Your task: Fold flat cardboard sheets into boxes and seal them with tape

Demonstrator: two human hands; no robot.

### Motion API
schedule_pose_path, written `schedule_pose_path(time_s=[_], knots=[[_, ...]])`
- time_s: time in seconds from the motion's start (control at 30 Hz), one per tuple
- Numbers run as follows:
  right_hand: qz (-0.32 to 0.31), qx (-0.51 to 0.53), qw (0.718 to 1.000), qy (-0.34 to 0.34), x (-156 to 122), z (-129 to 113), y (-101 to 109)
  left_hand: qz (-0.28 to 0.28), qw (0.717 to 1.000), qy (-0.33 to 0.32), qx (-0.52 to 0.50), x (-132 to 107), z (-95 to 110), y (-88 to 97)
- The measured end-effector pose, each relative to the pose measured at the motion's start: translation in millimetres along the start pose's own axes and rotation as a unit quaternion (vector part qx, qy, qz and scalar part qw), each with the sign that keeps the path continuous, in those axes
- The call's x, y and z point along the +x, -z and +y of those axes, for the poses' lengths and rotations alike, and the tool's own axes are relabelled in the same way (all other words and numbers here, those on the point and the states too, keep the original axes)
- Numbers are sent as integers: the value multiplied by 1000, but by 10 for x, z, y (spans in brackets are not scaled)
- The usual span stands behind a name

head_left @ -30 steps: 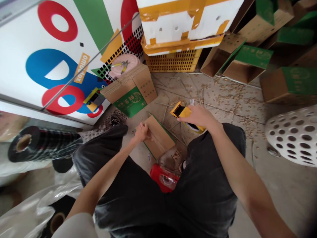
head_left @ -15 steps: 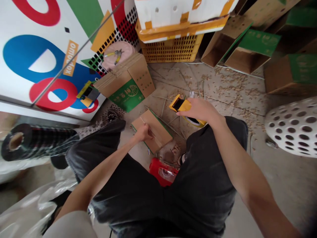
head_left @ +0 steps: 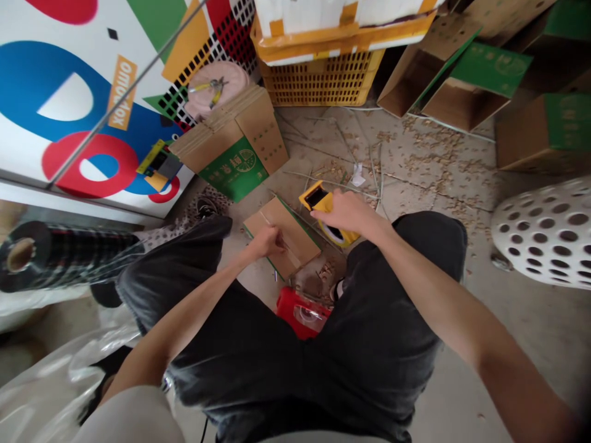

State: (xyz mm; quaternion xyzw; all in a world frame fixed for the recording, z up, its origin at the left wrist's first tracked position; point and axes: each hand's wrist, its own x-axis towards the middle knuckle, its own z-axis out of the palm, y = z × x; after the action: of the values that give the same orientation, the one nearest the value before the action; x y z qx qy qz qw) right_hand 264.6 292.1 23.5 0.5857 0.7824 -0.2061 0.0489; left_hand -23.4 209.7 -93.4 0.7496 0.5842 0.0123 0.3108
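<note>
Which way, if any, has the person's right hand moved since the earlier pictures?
Yes: the right hand moved left in view, closer to the green-printed carton.

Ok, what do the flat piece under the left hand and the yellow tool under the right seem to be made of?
The flat piece looks like corrugated cardboard: matte brown, with a green printed edge. The yellow tool looks like smooth, slightly glossy moulded plastic, though the right hand hides much of it, so I can't be sure.

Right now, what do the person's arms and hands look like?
The left hand and right hand are bare, with no gloves, watch or bracelet showing. A pale short sleeve covers the left upper arm; the right sleeve is out of view.
</note>
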Motion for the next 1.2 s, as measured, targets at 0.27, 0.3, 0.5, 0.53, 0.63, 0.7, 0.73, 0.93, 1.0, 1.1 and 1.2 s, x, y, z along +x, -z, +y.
schedule_pose_path(time_s=[0.27,0.3,0.5,0.53,0.63,0.7,0.73,0.93,1.0,1.1,1.2], knots=[[-88,-11,993,73,-138,-519,-213,-29,998,2,-53,34,7,141],[-95,-12,993,74,-142,-544,-230,-29,998,1,-58,35,14,158],[-123,-19,990,68,-147,-642,-321,-37,997,-4,-69,61,-3,193],[-126,-22,989,67,-149,-656,-328,-42,996,-6,-75,68,-15,193],[-128,-31,989,65,-150,-688,-343,-54,994,-16,-99,90,-53,199],[-127,-37,989,63,-144,-697,-353,-53,993,-20,-104,105,-80,212],[-127,-39,989,64,-140,-699,-359,-50,993,-21,-101,114,-96,222],[-125,-48,988,75,-127,-701,-377,-19,999,-19,-36,172,-223,302],[-123,-44,989,72,-133,-697,-381,0,1000,-19,-18,177,-254,341],[-122,-39,989,70,-143,-685,-402,5,999,-35,-20,153,-223,375],[-121,-46,988,80,-138,-669,-439,-14,998,-45,-49,90,-70,301]])
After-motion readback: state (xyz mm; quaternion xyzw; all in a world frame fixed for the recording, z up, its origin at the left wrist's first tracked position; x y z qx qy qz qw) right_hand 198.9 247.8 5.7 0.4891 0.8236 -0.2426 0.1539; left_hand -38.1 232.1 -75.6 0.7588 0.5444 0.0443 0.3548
